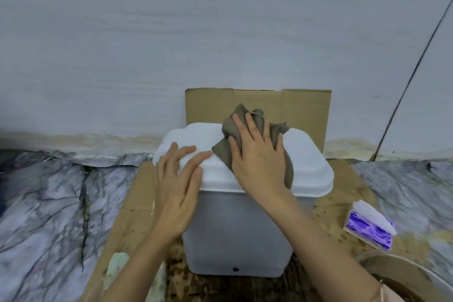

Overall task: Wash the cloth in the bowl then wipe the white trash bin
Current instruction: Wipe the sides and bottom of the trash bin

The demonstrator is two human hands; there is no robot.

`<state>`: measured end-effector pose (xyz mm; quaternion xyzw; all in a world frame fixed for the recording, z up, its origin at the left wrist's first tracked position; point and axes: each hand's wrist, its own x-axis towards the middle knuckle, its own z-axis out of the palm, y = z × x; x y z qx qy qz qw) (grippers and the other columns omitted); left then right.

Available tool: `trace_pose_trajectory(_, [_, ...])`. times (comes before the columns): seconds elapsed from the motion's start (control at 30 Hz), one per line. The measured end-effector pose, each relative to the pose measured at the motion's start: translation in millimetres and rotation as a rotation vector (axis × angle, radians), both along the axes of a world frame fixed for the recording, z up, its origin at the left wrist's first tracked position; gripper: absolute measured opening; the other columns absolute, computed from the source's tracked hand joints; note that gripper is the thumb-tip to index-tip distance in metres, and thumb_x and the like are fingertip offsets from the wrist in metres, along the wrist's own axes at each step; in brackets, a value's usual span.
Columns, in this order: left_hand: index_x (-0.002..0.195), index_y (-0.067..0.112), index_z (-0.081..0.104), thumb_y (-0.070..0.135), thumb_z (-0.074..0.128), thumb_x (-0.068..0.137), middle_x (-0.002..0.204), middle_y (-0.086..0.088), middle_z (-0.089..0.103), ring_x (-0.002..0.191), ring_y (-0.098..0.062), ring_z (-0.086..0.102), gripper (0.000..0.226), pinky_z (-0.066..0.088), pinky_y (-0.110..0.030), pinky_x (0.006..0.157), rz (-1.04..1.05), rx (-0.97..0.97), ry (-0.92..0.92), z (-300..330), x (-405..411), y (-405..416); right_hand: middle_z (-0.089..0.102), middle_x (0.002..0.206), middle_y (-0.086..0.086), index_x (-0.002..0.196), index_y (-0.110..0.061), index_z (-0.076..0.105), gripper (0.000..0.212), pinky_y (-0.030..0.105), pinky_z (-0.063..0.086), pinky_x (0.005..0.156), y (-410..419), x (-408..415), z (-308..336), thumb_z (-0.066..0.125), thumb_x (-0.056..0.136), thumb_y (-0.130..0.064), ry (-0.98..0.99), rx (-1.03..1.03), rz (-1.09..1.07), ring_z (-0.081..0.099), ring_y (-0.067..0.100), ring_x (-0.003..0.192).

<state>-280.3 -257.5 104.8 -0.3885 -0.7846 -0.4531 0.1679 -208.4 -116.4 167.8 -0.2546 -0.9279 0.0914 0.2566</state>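
Note:
The white trash bin stands on wet cardboard in the middle, its lid closed. A damp grey-brown cloth lies crumpled on the lid's middle. My right hand presses flat on the cloth with straight fingers pointing away from me. My left hand rests on the lid's left front edge with fingers spread and straight, holding nothing. The bowl shows only partly at the bottom right corner, with brownish water in it.
A cardboard sheet leans on the wall behind the bin, and another lies under it. A purple and white packet lies on the cardboard to the right. Marble-patterned floor spreads on both sides. A dark cable runs down the wall at right.

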Motion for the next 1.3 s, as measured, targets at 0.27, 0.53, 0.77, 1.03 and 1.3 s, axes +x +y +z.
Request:
trace_pose_trajectory(0.27, [0.104,0.047,0.061,0.045,0.03,0.095,0.115,0.034,0.057,0.127,0.0,0.04,0.033,0.015,-0.031,0.11,0.03,-0.05,0.036,37,9,-33,0.045,0.143,-0.005,0.134,-0.033,0.05,0.061,0.057,0.018,0.112,-44,51,8,0.034,0.084,-0.063,0.431,-0.304,-0.055,0.034,0.016,0.135])
trace_pose_trajectory(0.53, [0.123,0.045,0.051,0.075,0.03,0.077,0.12,0.017,0.059,0.118,-0.012,0.05,0.059,0.031,-0.043,0.107,-0.181,-0.557,-0.194,104,-68,54,0.045,0.113,-0.028,0.135,-0.047,0.044,0.075,0.017,0.044,0.076,-76,85,-58,0.036,0.07,-0.085,0.695,-0.734,-0.258,0.046,-0.009,0.089])
trace_pose_trajectory(0.77, [0.149,0.035,0.022,0.062,0.03,0.092,0.155,0.015,0.022,0.144,-0.011,0.019,0.064,0.007,-0.032,0.115,-0.398,-0.981,-0.476,120,-77,87,0.051,0.071,-0.018,0.132,-0.046,0.046,0.074,0.017,0.048,0.052,-69,59,-35,0.08,0.07,-0.024,0.947,-0.989,-0.192,0.058,0.007,0.049])
trace_pose_trajectory(1.03, [0.11,0.04,0.068,0.046,0.056,0.089,0.117,0.015,0.067,0.102,-0.001,0.064,0.025,0.047,-0.019,0.085,-0.386,-0.461,-0.79,121,-62,41,0.04,0.12,-0.006,0.134,-0.046,0.038,0.054,0.031,0.037,0.098,-8,74,8,0.063,0.089,-0.03,0.798,-1.204,-0.107,0.04,0.018,0.117])
trace_pose_trajectory(1.3, [0.11,0.028,0.069,0.03,0.069,0.083,0.112,0.006,0.068,0.1,-0.014,0.063,0.028,0.047,-0.033,0.095,-0.118,0.264,-1.0,113,-1,11,0.039,0.129,-0.016,0.144,-0.045,0.029,0.058,0.03,0.038,0.101,38,51,43,0.054,0.095,-0.028,0.623,-1.045,0.109,0.04,0.008,0.12])
